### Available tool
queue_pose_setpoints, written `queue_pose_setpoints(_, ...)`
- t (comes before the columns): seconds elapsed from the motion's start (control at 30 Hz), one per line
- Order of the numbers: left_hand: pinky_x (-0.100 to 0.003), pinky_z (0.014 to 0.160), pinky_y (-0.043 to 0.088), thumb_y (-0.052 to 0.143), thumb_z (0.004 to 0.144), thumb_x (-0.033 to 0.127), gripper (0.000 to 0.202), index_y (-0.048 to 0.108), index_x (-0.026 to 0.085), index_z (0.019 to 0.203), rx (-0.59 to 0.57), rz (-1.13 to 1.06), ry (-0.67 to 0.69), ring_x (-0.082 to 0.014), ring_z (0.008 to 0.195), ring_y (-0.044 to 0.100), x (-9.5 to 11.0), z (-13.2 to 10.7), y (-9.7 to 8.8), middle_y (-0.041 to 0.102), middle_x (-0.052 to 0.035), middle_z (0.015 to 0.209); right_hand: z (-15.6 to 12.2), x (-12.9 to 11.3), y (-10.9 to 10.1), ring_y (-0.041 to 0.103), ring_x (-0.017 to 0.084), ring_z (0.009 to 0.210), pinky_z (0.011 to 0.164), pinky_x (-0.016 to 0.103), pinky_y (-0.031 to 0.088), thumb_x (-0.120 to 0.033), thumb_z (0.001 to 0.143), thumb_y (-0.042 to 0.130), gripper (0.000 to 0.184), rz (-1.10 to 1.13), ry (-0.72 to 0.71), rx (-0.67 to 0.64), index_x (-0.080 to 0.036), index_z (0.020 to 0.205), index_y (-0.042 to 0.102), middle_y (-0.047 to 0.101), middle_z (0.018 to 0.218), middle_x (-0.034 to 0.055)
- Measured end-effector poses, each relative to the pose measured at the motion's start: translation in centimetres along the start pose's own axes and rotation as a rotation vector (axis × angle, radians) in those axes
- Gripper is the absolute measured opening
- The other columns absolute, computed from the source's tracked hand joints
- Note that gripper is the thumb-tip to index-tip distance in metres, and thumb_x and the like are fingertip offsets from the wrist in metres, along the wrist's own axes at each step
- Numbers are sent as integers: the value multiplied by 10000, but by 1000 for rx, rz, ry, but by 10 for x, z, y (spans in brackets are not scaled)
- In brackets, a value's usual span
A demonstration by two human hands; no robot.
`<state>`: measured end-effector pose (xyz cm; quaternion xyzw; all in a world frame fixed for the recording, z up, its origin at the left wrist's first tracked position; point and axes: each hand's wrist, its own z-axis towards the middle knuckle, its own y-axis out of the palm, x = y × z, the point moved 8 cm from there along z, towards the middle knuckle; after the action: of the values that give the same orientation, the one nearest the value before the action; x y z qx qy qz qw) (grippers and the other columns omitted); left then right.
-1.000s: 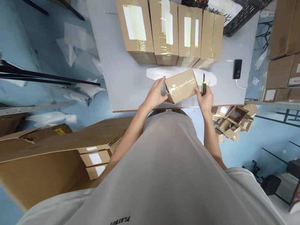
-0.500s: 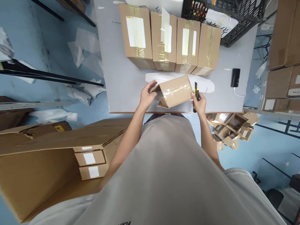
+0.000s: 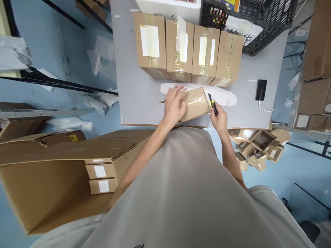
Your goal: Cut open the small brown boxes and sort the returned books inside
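A small brown cardboard box (image 3: pixel 196 103) with clear tape along its top lies slightly turned near the table's front edge. My left hand (image 3: pixel 176 105) lies over its left end, fingers stretched out and somewhat blurred; that end's flaps are mostly hidden beneath it. In my right hand (image 3: pixel 219 119) is a yellow and black utility knife (image 3: pixel 213 105), its tip pointing up and away. This hand is beside the box's right end; whether it touches the box, I cannot tell. Behind the box lies a flat white sheet (image 3: pixel 227 97).
Several taped cartons (image 3: pixel 152 44) stand in a row at the back, before a black plastic crate (image 3: pixel 256 44). A phone (image 3: pixel 261 90) on a white cable lies right. On the floor are a big open carton (image 3: pixel 51 193) at left and a heap of opened boxes (image 3: pixel 261 144) at right.
My left hand has moved right and up, from beside the box's open left end to over it. The knife in my right hand has tilted to the left. The view has shifted slightly.
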<state>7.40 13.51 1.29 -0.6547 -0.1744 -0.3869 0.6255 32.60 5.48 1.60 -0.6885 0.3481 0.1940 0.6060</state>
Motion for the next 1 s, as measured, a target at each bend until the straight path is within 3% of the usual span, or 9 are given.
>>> queue_pose_setpoints(0.1, -697, 1455, 218, 532, 1134, 459, 493, 658, 289, 1580, -159, 31, 122, -380, 1750, 372, 42, 11, 42, 510, -117, 1813, 2, -20, 0, 715, 327, 1431, 1206, 450, 578, -381, 1159, 416, 565, -156, 10, -61, -179, 1649, 611, 730, 1586, 174)
queue_pose_setpoints(0.2, -728, 1450, 190, 504, 1152, 550, 533, 633, 302, 1605, -185, 33, 133, -386, 1776, 311, 47, 11, 61, 421, -123, 1867, 2, -31, 0, 711, 331, 1427, 1197, 452, 580, -319, 1164, 383, 585, -264, 48, -140, -160, 1697, 565, 721, 1594, 175)
queue_pose_setpoints(0.57, -718, 1460, 150, 449, 1178, 538, 558, 601, 278, 1648, -186, 59, 141, -376, 1797, 253, 37, 1, 64, 379, -127, 1887, -6, -71, -6, 751, 341, 1306, 1094, 435, 604, -236, 1169, 277, 640, -458, 246, -295, -129, 1779, 437, 701, 1570, 218)
queue_pose_setpoints(1.0, -720, 1460, 150, 436, 1181, 549, 563, 618, 273, 1637, -175, 32, 139, -379, 1788, 280, 37, 2, 64, 410, -136, 1871, -5, -83, -10, 757, 349, 1322, 1079, 447, 614, -241, 1181, 266, 635, -561, 260, -350, -159, 1796, 399, 671, 1605, 223)
